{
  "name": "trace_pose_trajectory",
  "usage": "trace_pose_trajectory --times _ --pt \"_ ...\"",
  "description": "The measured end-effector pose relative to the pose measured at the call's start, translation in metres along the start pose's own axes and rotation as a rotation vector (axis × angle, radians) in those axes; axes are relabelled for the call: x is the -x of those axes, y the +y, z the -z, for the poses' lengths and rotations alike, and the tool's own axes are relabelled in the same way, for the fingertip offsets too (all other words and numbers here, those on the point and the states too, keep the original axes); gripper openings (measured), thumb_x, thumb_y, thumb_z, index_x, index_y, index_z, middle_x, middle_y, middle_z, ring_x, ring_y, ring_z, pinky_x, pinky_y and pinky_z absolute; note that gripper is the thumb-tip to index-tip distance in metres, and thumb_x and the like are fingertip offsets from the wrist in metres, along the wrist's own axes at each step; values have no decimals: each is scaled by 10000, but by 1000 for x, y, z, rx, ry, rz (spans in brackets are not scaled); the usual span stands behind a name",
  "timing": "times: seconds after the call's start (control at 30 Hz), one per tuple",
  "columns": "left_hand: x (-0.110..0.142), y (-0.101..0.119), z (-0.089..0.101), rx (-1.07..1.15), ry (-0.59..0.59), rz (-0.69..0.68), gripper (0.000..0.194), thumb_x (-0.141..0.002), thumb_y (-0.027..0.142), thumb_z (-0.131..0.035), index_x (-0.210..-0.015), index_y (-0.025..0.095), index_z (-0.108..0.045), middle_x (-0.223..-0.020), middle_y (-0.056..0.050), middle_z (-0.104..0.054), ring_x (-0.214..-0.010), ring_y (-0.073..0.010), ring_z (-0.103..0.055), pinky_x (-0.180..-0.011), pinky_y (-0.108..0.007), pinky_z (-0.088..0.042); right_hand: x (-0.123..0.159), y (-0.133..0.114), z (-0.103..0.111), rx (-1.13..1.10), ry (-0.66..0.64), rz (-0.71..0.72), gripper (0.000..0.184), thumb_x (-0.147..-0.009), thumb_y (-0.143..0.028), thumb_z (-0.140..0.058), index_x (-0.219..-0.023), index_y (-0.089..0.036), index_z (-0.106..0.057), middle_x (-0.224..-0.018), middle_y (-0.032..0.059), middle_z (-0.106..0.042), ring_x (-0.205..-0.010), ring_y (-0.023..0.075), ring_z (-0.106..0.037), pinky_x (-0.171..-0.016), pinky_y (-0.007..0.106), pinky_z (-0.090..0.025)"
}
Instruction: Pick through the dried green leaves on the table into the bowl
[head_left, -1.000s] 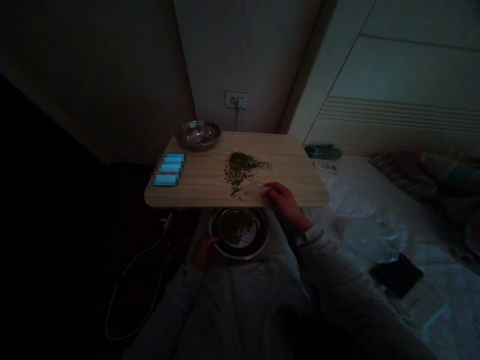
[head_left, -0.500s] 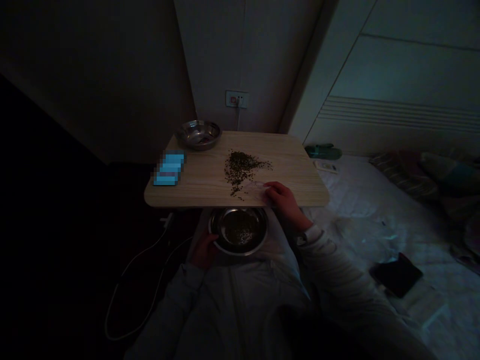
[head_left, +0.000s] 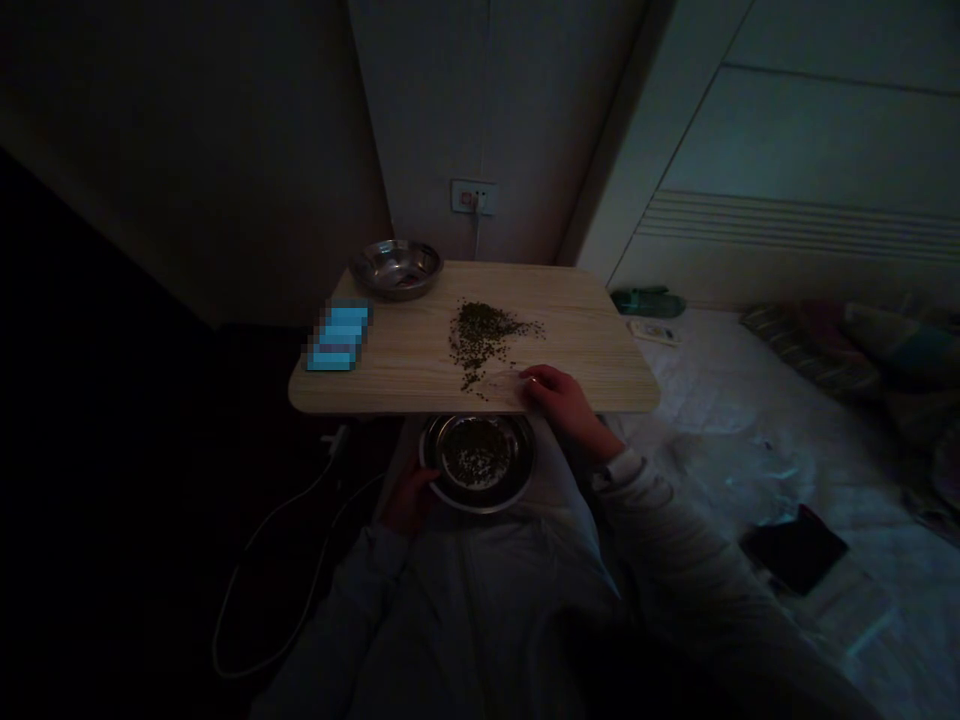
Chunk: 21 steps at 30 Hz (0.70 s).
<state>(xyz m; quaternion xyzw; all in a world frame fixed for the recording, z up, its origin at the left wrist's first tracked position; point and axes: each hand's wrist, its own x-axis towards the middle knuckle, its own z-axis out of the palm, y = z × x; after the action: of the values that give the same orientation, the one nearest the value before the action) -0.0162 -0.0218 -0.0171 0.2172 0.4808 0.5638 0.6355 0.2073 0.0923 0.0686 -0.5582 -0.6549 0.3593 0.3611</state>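
Note:
On the wooden table lies a loose pile of small dark green beans or seeds (head_left: 480, 330), scattered at its edges. My right hand (head_left: 555, 398) is closed at the table's front edge, pinching a thin see-through piece, perhaps plastic (head_left: 501, 382), whose kind is hard to make out in the dim light. That piece lies low over the wood, just in front of the pile. Below the table edge, my left hand (head_left: 411, 498) grips the left rim of a steel bowl (head_left: 517, 490). Many of the same small grains (head_left: 476, 455) cover the bowl's bottom.
A second steel bowl (head_left: 397, 270) stands at the back left of the small table (head_left: 592, 340), with a lit phone (head_left: 339, 338) before it. On the bed to the right are a green bottle (head_left: 649, 302), a pale device (head_left: 654, 333), clear plastic (head_left: 742, 480) and a dark flat object (head_left: 795, 550).
My right hand has shifted slightly left with the see-through piece. The grains in the held bowl have spread differently, and the bowl is tilted a little differently. The pile looks unchanged.

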Motion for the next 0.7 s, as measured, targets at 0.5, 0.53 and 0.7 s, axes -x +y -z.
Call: trace_pose_trajectory --times 0.5,0.53,0.7 --pt "3 7 -8 65 74 142 595 -548 175 -692 -1136 209 -610 -989 -53 -722 -1032 -300 -621 -844 -399 -506 2 -25 -20 118 -166 117 280 -763 -216 -517 -994 -157 -664 -676 -4 -621 -605 121 -514 -615 242 -384" --pt "3 7 -8 66 70 144 604 -545 173 -692 -1142 212 -607 -999 -52 -720 -1031 -301 -622 -843 -401 -508 1 -27 -22 137 -157 120 282 -768 -209 -518 -1003 -154 -664 -696 5 -633 -620 125 -527 -623 244 -388" --pt "3 9 -8 62 89 151 603 -528 160 -695 -1122 222 -607 -1013 -44 -717 -1008 -297 -628 -801 -392 -524 -3 -29 -20 205 -105 96 279 -778 -185 -523 -1012 -144 -668 -748 31 -667 -665 140 -565 -647 248 -403"
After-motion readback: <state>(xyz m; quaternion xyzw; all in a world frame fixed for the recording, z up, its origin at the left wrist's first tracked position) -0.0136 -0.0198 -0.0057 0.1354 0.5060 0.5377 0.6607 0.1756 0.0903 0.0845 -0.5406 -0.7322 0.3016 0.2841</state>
